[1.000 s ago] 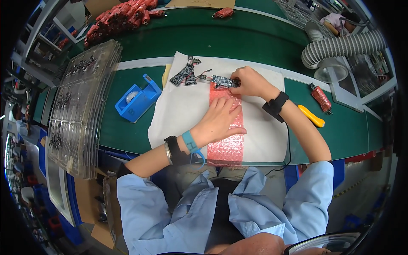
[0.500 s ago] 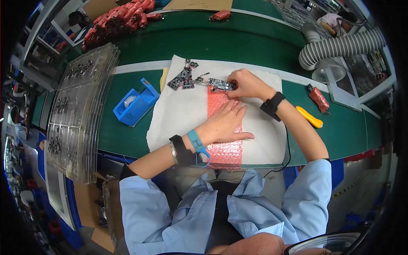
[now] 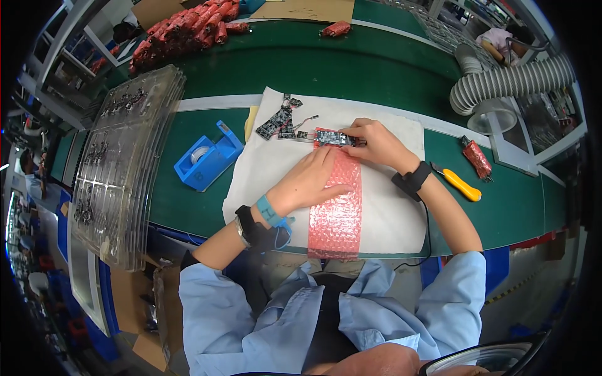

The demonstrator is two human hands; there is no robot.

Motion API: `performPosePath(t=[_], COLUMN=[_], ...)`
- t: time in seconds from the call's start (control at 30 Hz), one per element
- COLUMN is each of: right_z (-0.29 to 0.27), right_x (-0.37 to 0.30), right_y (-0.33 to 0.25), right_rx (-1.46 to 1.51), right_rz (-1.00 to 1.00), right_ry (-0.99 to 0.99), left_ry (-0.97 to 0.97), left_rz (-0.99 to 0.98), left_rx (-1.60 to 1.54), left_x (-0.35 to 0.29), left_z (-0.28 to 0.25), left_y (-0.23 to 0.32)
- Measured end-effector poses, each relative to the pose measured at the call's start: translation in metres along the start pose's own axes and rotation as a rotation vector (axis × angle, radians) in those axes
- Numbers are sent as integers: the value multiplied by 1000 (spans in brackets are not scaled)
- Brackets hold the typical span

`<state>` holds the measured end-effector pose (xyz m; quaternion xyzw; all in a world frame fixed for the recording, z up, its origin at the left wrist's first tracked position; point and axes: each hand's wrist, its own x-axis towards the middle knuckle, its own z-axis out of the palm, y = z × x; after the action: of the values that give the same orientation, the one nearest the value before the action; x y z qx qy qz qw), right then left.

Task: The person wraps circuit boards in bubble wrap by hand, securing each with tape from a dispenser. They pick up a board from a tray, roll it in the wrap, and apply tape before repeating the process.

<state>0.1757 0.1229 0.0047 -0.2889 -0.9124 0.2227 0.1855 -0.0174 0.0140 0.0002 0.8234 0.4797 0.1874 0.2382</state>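
Observation:
A strip of red bubble wrap lies lengthwise on a white sheet. Across its far end rests a populated circuit board, with small wired parts trailing off to the left. The board's right end is pinched by the fingers of my right hand. My left hand lies flat on the wrap's left side, fingers stretched toward the board and thumb spread. To the left, more circuit boards with wires sit on the sheet.
A blue tape dispenser stands left of the sheet, beside stacked clear trays. At right lie a yellow cutter and a red-wrapped bundle, below a grey duct hose. Many red bundles are piled far left.
The board has come slightly nearer and lies straighter across the wrap's far end. My left hand has slid left, uncovering more of the wrap. The whole view has shifted a little.

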Motion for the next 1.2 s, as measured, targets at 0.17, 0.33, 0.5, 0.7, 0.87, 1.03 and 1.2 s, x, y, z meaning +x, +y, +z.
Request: performPosePath(t=[0.17,0.33,0.5,0.7,0.87,1.03,1.2], right_z=[5,6,6,9,3,-18,-27], right_x=[1,4,3,3,0,3,17], right_y=[0,-5,-2,-4,-4,10,12], right_rx=[-37,-140,-163,-127,-95,43,155], right_rz=[51,52,80,122,104,111,310], right_ry=[2,-15,-18,-17,-21,-160,-306], left_ry=[54,138,-48,427,242,172,83], left_rz=[128,188,-21,85,-45,-162,-194], left_rx=[131,259,-88,75,25,26,40], left_x=[-1,-3,14,43,60,64,68], left_z=[10,17,-25,-12,-13,-15,-20], left_y=[-9,-9,0,-42,-58,-48,-43])
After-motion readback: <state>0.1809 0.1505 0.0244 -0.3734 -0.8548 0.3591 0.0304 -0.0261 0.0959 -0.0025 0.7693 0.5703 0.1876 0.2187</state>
